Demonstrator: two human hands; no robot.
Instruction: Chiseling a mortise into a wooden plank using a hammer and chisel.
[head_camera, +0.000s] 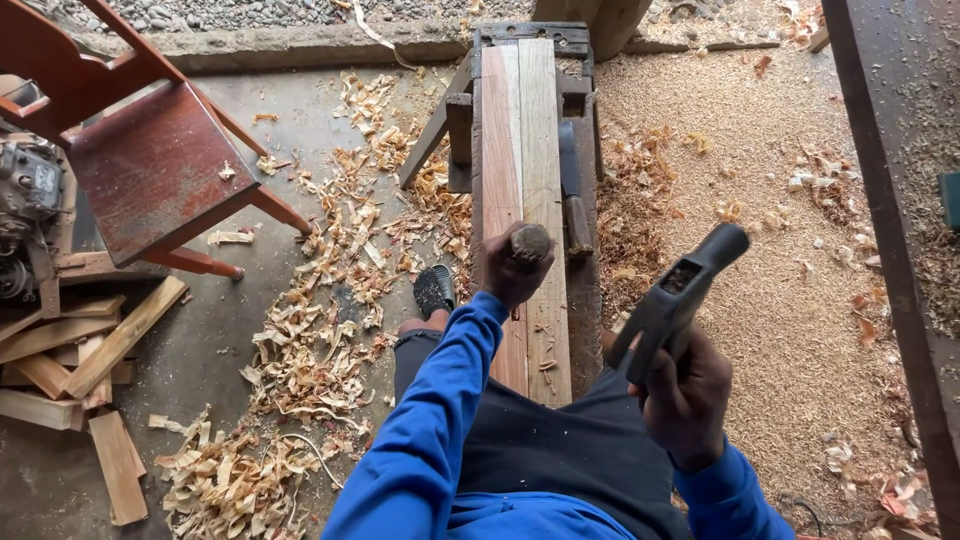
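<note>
In the head view, the person sits astride a narrow wooden bench (585, 300) and looks down along it. On the bench lie two long boards side by side: a reddish board (500, 160) on the left and a paler board (541, 150) on the right, touching each other along their length.

The left hand (512, 268) is closed as a fist around the round wooden handle of a chisel (530, 243), which stands about upright at the seam of the two boards. Only the top of the handle shows; the blade is hidden under the fist. The right hand (686, 395) is clamped on the handle of a hammer (678, 295), which is raised in the air to the right of the bench, its dark head pointing up and away, well apart from the chisel.

One more tool with a wooden handle (577, 222) lies on the bench just beside the paler board, right of the fist. Nothing stands between the hammer and the chisel top.

Around the bench: one foot in a dark sandal (434, 290) rests on the concrete floor to the left. Pale wood shavings (320, 330) lie in a long, thick band on that side, too many to count. To the right the ground is covered with fine sawdust (780, 300). One red-brown wooden chair (150, 165) stands at the upper left, and below it is a pile of short wood offcuts (80, 370), about eight pieces. One dark beam (890, 200) runs down the right edge.
</note>
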